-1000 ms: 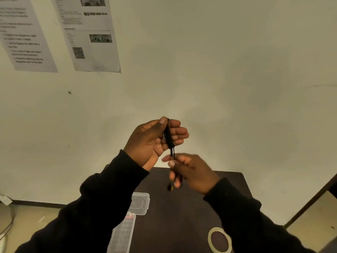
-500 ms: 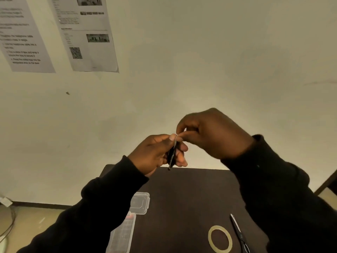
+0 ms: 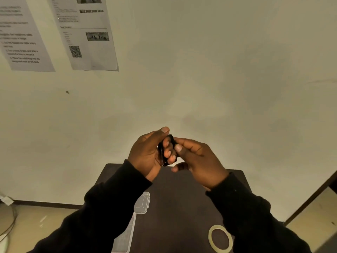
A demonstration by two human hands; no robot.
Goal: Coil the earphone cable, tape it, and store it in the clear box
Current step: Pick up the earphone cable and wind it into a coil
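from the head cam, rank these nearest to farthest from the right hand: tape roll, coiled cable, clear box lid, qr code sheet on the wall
Measured from the right hand:
1. Coiled cable, touching its fingertips, held in the left hand.
2. Clear box lid, on the table down to the left.
3. Tape roll, on the table below; near the lid's rank, hard to call.
4. QR code sheet, on the wall, upper left.
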